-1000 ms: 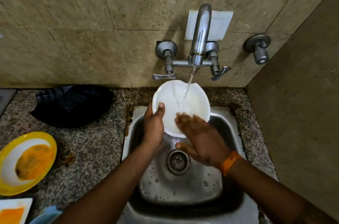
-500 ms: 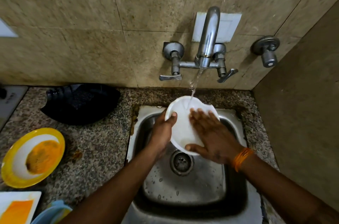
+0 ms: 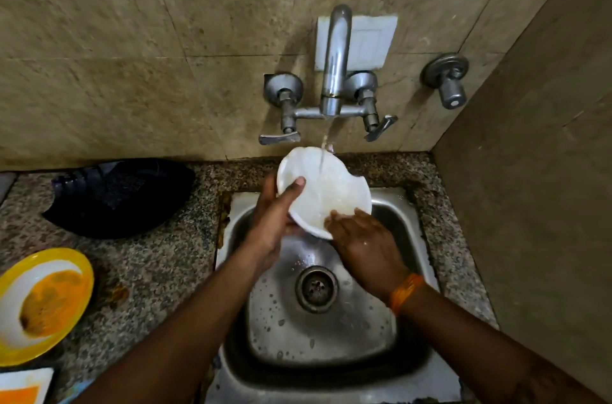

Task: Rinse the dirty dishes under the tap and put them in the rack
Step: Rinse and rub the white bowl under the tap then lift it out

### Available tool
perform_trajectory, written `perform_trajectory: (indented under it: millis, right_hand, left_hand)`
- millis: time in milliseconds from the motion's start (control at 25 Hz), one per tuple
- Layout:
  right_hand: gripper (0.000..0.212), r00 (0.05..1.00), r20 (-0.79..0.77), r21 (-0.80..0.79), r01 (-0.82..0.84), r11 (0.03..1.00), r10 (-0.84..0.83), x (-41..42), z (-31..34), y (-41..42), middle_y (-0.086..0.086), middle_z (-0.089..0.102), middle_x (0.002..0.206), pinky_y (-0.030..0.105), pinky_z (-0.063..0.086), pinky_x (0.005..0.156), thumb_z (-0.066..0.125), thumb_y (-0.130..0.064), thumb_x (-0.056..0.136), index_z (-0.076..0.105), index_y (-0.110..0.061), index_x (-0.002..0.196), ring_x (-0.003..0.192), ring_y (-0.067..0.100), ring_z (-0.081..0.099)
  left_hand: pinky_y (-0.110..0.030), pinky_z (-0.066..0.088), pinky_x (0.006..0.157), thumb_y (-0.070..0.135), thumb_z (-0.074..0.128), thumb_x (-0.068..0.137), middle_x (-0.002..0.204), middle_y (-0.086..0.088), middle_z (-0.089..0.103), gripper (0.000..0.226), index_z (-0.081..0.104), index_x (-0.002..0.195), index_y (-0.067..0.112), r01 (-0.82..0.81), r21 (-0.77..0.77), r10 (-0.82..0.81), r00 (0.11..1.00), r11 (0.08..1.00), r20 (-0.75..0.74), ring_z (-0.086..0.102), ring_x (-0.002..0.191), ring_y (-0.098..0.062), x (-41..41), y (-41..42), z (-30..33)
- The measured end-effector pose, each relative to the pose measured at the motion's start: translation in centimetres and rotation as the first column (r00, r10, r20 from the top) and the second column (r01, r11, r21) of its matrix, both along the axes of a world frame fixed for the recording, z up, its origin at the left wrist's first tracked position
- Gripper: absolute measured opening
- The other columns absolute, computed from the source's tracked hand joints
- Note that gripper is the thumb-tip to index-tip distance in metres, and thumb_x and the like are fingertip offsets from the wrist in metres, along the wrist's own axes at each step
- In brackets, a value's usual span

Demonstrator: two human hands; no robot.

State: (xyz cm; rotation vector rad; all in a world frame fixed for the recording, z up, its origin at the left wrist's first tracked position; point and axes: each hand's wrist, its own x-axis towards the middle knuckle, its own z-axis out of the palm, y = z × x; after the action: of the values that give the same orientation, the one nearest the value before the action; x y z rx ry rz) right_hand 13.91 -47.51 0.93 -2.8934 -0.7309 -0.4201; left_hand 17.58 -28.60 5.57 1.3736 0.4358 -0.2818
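Head view, going from the left edge: a yellow plate [image 3: 39,301] smeared with orange residue is sitting on the speckled counter [image 3: 149,271], with a dark pan [image 3: 122,198] lying behind it. At centre frame your left hand [image 3: 271,221] is gripping the white plate's [image 3: 326,195] left rim, thumb curled over its face, tilting it above the steel sink [image 3: 331,330] under the tap's [image 3: 334,72] running stream. Right of centre, your right hand [image 3: 367,244] is pressing nearly straight fingers against the plate's lower edge.
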Motion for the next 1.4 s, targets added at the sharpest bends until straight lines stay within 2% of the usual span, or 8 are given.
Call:
perform_trajectory:
  millis: [200, 360, 480, 680, 840, 1040, 1200, 1400]
  right_hand:
    - [0.02, 0.995, -0.029, 0.232, 0.095, 0.968, -0.091, 0.2, 0.9, 5.0, 0.009, 0.076, 0.089, 0.037, 0.06, 0.074, 0.069, -0.009, 0.087, 0.074, -0.008, 0.106, 0.077, 0.027, 0.073]
    - [0.038, 0.982, 0.045, 0.017, -0.183, 0.983, 0.182, 0.0, -2.0, -1.1, 0.009, 0.067, 0.135, 0.046, 0.045, 0.111, 0.062, -0.014, 0.094, 0.067, -0.01, 0.131, 0.126, 0.027, 0.063]
    - [0.054, 0.989, 0.058, -0.132, -0.128, 0.983, 0.137, 2.1, -1.4, -4.7, 0.012, 0.058, 0.147, 0.057, 0.028, 0.121, 0.055, -0.002, 0.086, 0.059, -0.007, 0.14, 0.145, 0.035, 0.043]
    - [0.057, 0.971, -0.093, 0.232, -0.194, 0.953, 0.22, -2.2, -2.4, 2.2, 0.012, 0.056, 0.148, 0.045, 0.033, 0.122, 0.068, -0.012, 0.09, 0.054, -0.007, 0.145, 0.14, 0.026, 0.051]
    - [0.063, 0.99, -0.013, 0.059, -0.142, 0.988, 0.143, 1.5, -1.6, -3.7, 0.006, 0.045, 0.159, 0.056, 0.03, 0.12, 0.061, 0.0, 0.086, 0.052, -0.012, 0.148, 0.153, 0.026, 0.03]
    - [0.02, 0.964, -0.025, 0.26, -0.249, 0.933, 0.265, 0.4, 0.0, -2.5, 0.002, 0.065, 0.139, 0.054, 0.029, 0.121, 0.069, -0.017, 0.096, 0.074, -0.014, 0.115, 0.15, 0.031, 0.036]
    - [0.019, 0.877, -0.431, 0.775, 0.24, 0.584, 0.212, -1.2, 0.7, -0.1, -0.02, 0.068, 0.127, 0.021, 0.046, 0.105, 0.074, -0.021, 0.093, 0.069, -0.024, 0.112, 0.129, 0.004, 0.057]
    - [0.029, 0.617, -0.719, 0.669, 0.74, 0.077, 0.319, -2.4, -0.1, 0.0, 0.004, 0.073, 0.119, 0.042, 0.063, 0.076, 0.065, -0.018, 0.097, 0.065, -0.022, 0.126, 0.105, 0.017, 0.072]
  left_hand:
    - [-0.039, 0.055, 0.1, 0.024, 0.06, 0.101, 0.143, 0.002, 0.06, 0.062, 0.033, 0.154, 0.041, -0.108, 0.015, 0.104, 0.98, 0.994, 0.172, 0.063, 0.123, -0.017, -2.5, -4.3, -1.2]
    - [-0.046, 0.053, 0.102, 0.015, 0.054, 0.102, 0.134, -0.005, 0.064, 0.041, 0.053, 0.142, 0.024, -0.323, 0.095, 0.317, 0.946, 0.942, 0.07, 0.063, 0.12, -0.027, -0.7, -1.4, -2.4]
    - [-0.044, 0.055, 0.099, 0.013, 0.054, 0.102, 0.125, 0.0, 0.066, 0.037, 0.057, 0.136, 0.029, -0.276, 0.114, 0.271, 0.961, 0.954, 0.056, 0.064, 0.115, -0.025, -0.5, -0.9, -2.4]
    - [-0.041, 0.053, 0.099, 0.011, 0.054, 0.101, 0.118, -0.001, 0.068, 0.028, 0.06, 0.122, 0.029, -0.312, 0.112, 0.303, 0.948, 0.943, 0.094, 0.065, 0.114, -0.026, 0.3, -1.7, -1.4]
    - [-0.043, 0.056, 0.095, 0.011, 0.056, 0.099, 0.117, -0.001, 0.07, 0.029, 0.062, 0.123, 0.027, -0.24, 0.149, 0.229, 0.969, 0.959, 0.089, 0.066, 0.109, -0.025, 0.5, -0.3, -1.7]
    - [-0.056, 0.062, 0.083, 0.027, 0.065, 0.086, 0.114, -0.011, 0.077, 0.042, 0.066, 0.127, 0.016, -0.079, 0.026, 0.082, 0.982, 0.997, -0.169, 0.073, 0.102, -0.036, 2.0, 2.7, -2.8]
    - [-0.049, 0.063, 0.084, 0.051, 0.055, 0.091, 0.119, -0.007, 0.075, 0.05, 0.061, 0.134, 0.028, 0.015, 0.001, -0.015, 0.992, 1.0, -0.127, 0.074, 0.103, -0.028, 2.5, 2.8, -2.7]
    - [-0.046, 0.055, 0.1, 0.088, 0.054, 0.076, 0.113, 0.003, 0.079, 0.069, 0.079, 0.11, 0.033, 0.07, 0.132, -0.045, 0.982, 0.989, -0.183, 0.072, 0.11, -0.02, 0.5, 3.7, -6.1]
